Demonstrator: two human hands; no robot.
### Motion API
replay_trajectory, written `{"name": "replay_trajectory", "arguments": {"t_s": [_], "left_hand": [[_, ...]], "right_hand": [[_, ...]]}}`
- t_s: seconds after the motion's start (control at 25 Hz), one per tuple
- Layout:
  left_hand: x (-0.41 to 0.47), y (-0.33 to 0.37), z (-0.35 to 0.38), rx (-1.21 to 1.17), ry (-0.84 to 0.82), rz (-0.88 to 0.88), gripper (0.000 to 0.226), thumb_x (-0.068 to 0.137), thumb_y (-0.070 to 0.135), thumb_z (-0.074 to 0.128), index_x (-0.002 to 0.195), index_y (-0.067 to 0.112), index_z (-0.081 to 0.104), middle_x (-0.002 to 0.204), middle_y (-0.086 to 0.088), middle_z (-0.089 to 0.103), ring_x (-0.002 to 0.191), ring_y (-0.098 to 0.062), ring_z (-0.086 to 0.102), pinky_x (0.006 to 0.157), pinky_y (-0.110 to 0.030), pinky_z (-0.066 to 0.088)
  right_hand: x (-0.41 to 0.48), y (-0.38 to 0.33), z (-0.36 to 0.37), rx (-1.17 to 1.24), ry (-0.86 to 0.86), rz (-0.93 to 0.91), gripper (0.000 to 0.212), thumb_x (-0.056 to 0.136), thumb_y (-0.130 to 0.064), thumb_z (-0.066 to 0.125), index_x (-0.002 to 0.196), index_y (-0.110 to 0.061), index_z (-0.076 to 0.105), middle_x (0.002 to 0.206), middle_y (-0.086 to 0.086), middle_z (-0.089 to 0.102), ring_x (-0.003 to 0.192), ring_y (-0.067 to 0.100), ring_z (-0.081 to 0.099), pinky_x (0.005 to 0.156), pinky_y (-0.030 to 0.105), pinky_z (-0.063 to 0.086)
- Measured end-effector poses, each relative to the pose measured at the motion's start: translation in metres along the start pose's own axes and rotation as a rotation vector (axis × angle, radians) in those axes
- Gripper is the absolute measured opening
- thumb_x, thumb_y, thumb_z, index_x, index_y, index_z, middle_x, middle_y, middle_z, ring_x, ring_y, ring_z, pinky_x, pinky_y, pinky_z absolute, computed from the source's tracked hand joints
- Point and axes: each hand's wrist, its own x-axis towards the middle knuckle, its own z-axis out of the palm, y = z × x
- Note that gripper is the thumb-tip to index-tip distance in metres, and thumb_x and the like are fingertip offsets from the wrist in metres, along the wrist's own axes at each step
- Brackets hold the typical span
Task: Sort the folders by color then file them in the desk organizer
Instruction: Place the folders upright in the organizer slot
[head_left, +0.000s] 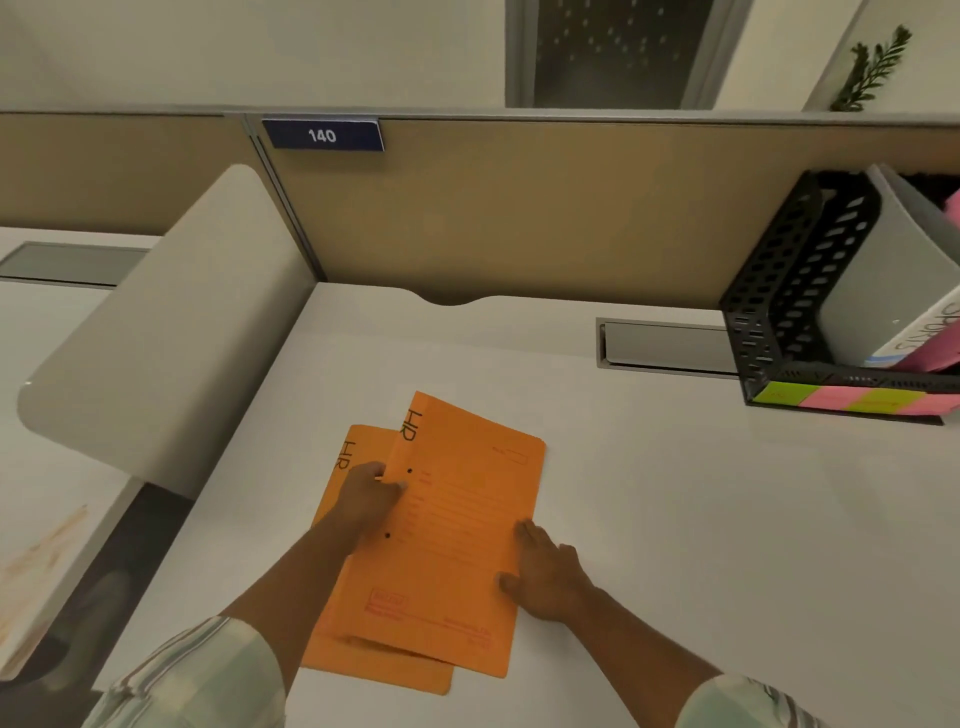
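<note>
Two orange folders marked "HR" lie overlapped on the white desk near me. The upper orange folder (457, 525) sits askew over the lower orange folder (343, 478), which sticks out at the left and bottom. My left hand (369, 499) pinches the upper folder's left edge, thumb on top. My right hand (545, 571) lies flat with straight fingers on that folder's right edge. A black mesh desk organizer (789, 291) stands at the far right, with a grey folder (893, 275) and pink folders (930, 353) inside.
Coloured sticky labels (841, 400) line the organizer's front. A grey cable hatch (665, 345) sits in the desk beside it. A tan partition with a "140" sign (323, 135) backs the desk. A rounded grey divider panel (171, 322) stands at the left.
</note>
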Motion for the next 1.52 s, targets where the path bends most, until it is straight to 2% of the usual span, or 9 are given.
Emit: {"name": "replay_trajectory", "arguments": {"t_s": [0.28,0.52,0.68,0.8,0.96,1.08,1.32,1.4,1.52], "left_hand": [[-0.034,0.063,0.073,-0.173,-0.188,0.117,0.017,0.106,0.019,0.063,0.108,0.018,0.079,0.101,-0.009,0.083,0.088,-0.033,0.081,0.079,-0.056,0.066],[-0.091,0.125,0.146,-0.358,-0.152,0.332,0.014,0.104,0.024,0.065,0.106,0.031,0.076,0.099,0.001,0.083,0.083,-0.019,0.082,0.061,-0.033,0.065],[-0.132,0.164,0.201,-0.416,-0.197,0.473,0.013,0.103,0.038,0.067,0.113,0.037,0.075,0.109,0.011,0.081,0.097,-0.015,0.080,0.076,-0.038,0.067],[-0.162,0.188,0.244,-0.382,-0.139,0.604,0.031,0.108,0.025,0.061,0.105,0.054,0.068,0.110,0.024,0.076,0.102,-0.005,0.075,0.073,-0.022,0.063],[-0.197,0.220,0.296,-0.396,-0.086,0.800,0.035,0.105,0.025,0.065,0.120,0.056,0.059,0.113,0.035,0.072,0.107,0.003,0.072,0.075,-0.011,0.058],[-0.210,0.249,0.323,-0.496,-0.108,0.884,0.026,0.096,0.049,0.063,0.122,0.050,0.063,0.111,0.020,0.076,0.107,-0.010,0.075,0.081,-0.024,0.064],[-0.216,0.300,0.381,-0.579,-0.146,0.866,0.024,0.105,0.026,0.062,0.108,0.047,0.073,0.094,0.019,0.078,0.094,-0.007,0.075,0.074,-0.017,0.060],[-0.216,0.314,0.402,-0.596,-0.141,0.841,0.011,0.102,0.030,0.065,0.097,0.035,0.074,0.082,0.024,0.076,0.082,-0.001,0.074,0.067,-0.011,0.057],[-0.215,0.338,0.430,-0.585,-0.177,0.796,0.032,0.105,0.019,0.062,0.084,0.036,0.078,0.073,0.020,0.075,0.072,0.000,0.073,0.062,-0.010,0.055]], "right_hand": [[-0.024,0.053,-0.061,0.230,0.164,0.114,0.074,0.101,-0.053,0.048,0.158,-0.017,0.020,0.162,0.003,0.031,0.143,0.029,0.043,0.116,0.053,0.036],[-0.057,0.083,-0.141,0.590,0.486,0.018,0.059,0.099,-0.060,0.053,0.149,-0.032,0.040,0.146,-0.009,0.052,0.133,0.017,0.054,0.110,0.046,0.049],[-0.081,0.090,-0.198,0.647,0.589,0.001,0.083,0.089,-0.079,0.050,0.156,-0.035,0.026,0.156,-0.013,0.042,0.141,0.016,0.046,0.111,0.045,0.047],[-0.103,0.095,-0.237,0.654,0.616,-0.030,0.108,0.078,-0.087,0.054,0.162,-0.033,0.012,0.166,-0.010,0.031,0.149,0.018,0.037,0.114,0.043,0.042],[-0.132,0.105,-0.277,0.597,0.811,-0.092,0.086,0.086,-0.076,0.059,0.154,-0.036,0.026,0.144,-0.006,0.054,0.127,0.018,0.057,0.101,0.044,0.054],[-0.150,0.118,-0.300,0.576,1.002,-0.152,0.062,0.097,-0.061,0.055,0.150,-0.039,0.030,0.116,-0.009,0.062,0.097,0.010,0.063,0.083,0.034,0.055],[-0.173,0.160,-0.343,0.402,1.263,-0.158,0.085,0.105,-0.023,0.056,0.162,-0.046,-0.004,0.092,-0.008,0.061,0.070,0.009,0.065,0.068,0.036,0.064],[-0.178,0.176,-0.356,0.343,1.356,-0.166,0.088,0.103,-0.015,0.058,0.163,-0.044,0.000,0.096,-0.013,0.053,0.068,0.007,0.059,0.065,0.029,0.060],[-0.181,0.205,-0.370,0.358,1.446,-0.199,0.079,0.102,-0.011,0.059,0.160,-0.040,0.013,0.114,-0.007,0.060,0.077,0.009,0.064,0.066,0.030,0.062]]}}
